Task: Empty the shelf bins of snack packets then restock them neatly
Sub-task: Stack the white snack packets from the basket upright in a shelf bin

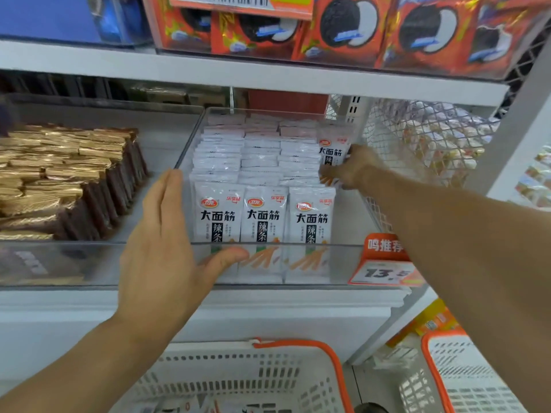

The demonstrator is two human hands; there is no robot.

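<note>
A clear plastic bin point(343, 263) on the middle shelf holds three tidy rows of white snack packets point(262, 222) with black print. My left hand point(167, 245) lies with straight fingers against the bin's left front corner, thumb on its front wall. My right hand point(351, 168) reaches deep along the bin's right side and pinches one upright white packet point(332, 147) next to the third row.
A second clear bin point(59, 263) to the left holds gold and brown packets point(68, 180). Red cookie boxes point(343, 28) fill the shelf above. A wire mesh panel point(417, 144) stands right of the bin. An orange price tag point(384, 263) hangs there. Two white baskets with orange rims point(298, 345) point(429, 347) sit below.
</note>
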